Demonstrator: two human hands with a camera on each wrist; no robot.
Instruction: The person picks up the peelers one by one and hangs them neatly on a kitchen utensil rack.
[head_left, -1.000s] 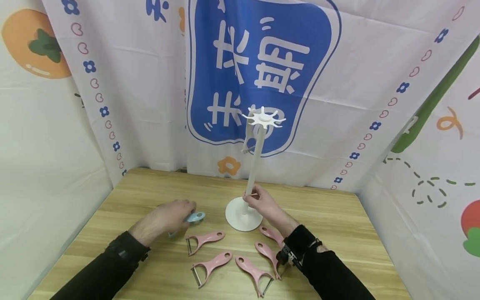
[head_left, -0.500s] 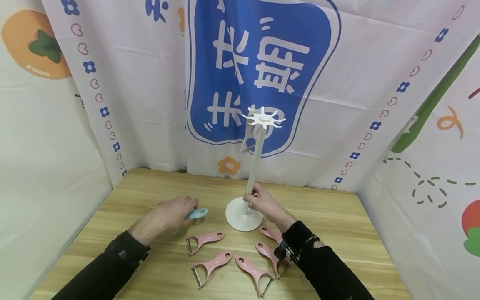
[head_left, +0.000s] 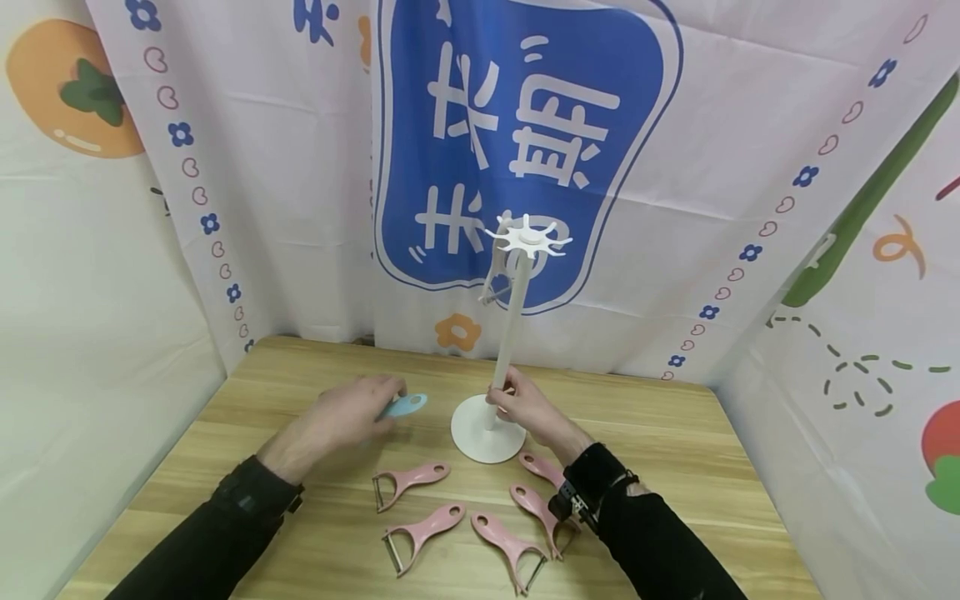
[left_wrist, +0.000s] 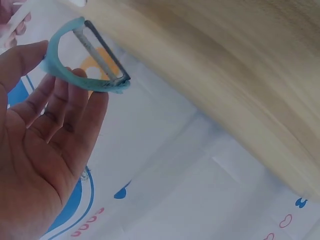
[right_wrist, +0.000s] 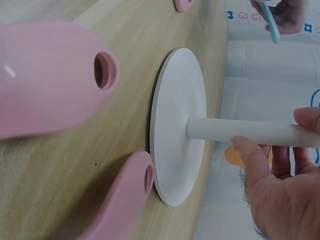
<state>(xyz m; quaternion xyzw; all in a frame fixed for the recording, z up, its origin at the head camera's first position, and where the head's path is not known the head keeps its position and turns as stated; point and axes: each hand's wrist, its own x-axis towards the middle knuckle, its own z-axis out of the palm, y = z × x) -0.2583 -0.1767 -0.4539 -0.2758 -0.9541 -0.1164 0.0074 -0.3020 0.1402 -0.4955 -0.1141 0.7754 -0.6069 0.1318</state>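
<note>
Both grips are occupied: the left grip (head_left: 341,414) clamps thumb and fingertips on a blue peeler (head_left: 405,406), aloft just past nine o'clock from the round base (head_left: 468,433) of a white stand (head_left: 512,325), while the right grip (head_left: 531,408) curls round its lower pole. Five pink peelers (head_left: 442,521) lie on the wooden tabletop (head_left: 285,367), four to eight o'clock; a pale peeler (head_left: 493,271) hangs at the hooked top's (head_left: 530,237) ten o'clock side. The fingertip hold beside the blade could let the blue peeler twist; knocking the stand, steadied only low down, could shake the hanging one loose.
</note>
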